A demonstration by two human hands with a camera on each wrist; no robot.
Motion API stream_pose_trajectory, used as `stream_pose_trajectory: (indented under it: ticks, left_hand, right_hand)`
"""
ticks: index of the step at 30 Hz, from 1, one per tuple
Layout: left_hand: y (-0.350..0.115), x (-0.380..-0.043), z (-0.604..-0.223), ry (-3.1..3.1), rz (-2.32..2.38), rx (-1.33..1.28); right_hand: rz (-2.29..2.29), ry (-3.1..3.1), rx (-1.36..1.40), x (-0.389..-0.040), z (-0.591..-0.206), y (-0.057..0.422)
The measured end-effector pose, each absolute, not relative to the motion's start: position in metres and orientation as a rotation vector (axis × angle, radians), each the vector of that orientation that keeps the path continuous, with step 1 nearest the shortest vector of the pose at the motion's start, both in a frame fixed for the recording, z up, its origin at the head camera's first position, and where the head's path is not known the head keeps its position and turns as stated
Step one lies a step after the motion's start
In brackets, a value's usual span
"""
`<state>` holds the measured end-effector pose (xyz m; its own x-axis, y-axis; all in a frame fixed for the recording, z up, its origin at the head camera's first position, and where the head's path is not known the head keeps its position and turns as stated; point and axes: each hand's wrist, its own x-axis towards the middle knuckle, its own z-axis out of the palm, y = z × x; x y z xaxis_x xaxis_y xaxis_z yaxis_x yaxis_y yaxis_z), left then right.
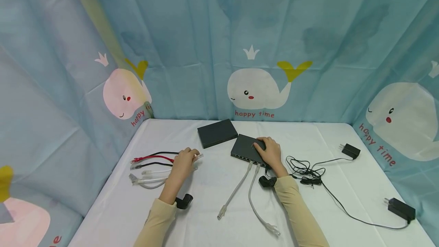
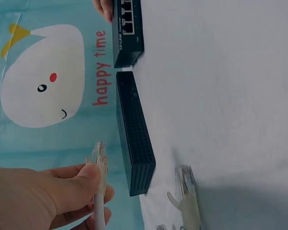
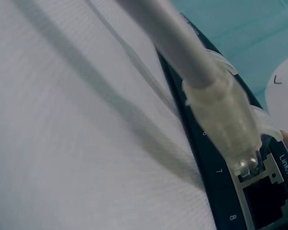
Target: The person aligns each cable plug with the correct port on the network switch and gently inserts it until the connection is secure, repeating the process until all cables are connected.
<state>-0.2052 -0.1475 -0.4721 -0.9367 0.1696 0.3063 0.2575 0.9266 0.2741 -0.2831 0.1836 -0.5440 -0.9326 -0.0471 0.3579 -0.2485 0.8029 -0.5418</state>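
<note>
My left hand (image 1: 185, 163) pinches a white network cable by its clear plug (image 2: 100, 165) between thumb and fingers, the tip pointing away from the palm. My right hand (image 1: 271, 153) holds the right side of a black network switch (image 1: 245, 147), thumb lying across its top. Two grey network cables (image 1: 236, 190) run from the switch's front ports toward the near edge. In the right wrist view, one cable's plug (image 3: 225, 124) sits in a port beside label 7, and port 8 (image 3: 266, 203) next to it is unfilled.
A second black box (image 1: 217, 133) lies behind and left of the switch. Red, black and white cables (image 1: 151, 160) are spread under and beside the left hand. On the right lie a coiled black cord (image 1: 305, 169) and two power adapters, one farther back (image 1: 351, 151) and one nearer (image 1: 401, 209).
</note>
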Motion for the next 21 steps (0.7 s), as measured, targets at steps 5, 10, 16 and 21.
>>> stream_pose_trajectory:
  ticks: [5, 10, 16, 21]
  left_hand:
    - [-0.140, -0.203, -0.471, -2.819, -0.510, -0.305]
    - [-0.131, -0.199, -0.469, -2.820, -0.591, -0.293]
    - [-0.120, -0.197, -0.465, -2.830, -0.657, -0.341]
    - [-0.110, -0.198, -0.466, -2.860, -0.719, -0.380]
  right_hand:
    - [0.877, -2.648, 0.233, -0.282, -0.543, 0.183]
    - [0.887, -2.640, 0.246, -0.282, -0.543, 0.183]
    - [0.884, -2.637, 0.250, -0.281, -0.543, 0.183]
    - [0.890, -2.620, 0.253, -0.280, -0.541, 0.182]
